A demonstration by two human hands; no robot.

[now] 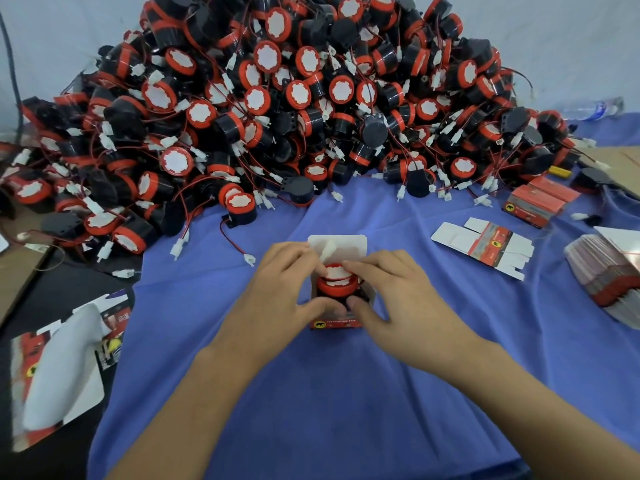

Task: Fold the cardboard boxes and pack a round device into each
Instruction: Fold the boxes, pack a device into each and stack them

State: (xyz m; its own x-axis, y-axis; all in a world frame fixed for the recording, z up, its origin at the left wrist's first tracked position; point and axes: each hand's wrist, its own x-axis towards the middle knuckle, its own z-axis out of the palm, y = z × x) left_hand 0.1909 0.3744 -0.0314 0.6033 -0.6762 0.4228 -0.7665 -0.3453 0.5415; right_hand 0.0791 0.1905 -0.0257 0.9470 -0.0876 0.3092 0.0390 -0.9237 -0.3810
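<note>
- Red-rimmed, black plastic round device (335, 285) sat half inside the open cardboard box (335, 323) at the middle of the blue cloth (346, 403), with the lid flap up.
- Left hand (284, 289) and right hand (398, 292) each clasped the box, thumbs on its front and fingers curled over the device.
- Only a few packed boxes (540, 202) lay finished; a flat blank (483, 251) and a huge wiry pile (277, 98) remained.

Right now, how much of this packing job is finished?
Done: a few folded red cardboard boxes lie far right. In hand: the left grip and right grip seat a round red-and-black device in an open red cardboard box. Left: a huge pile of loose round devices and a stack of flat unfolded boxes, so most remains.
</note>
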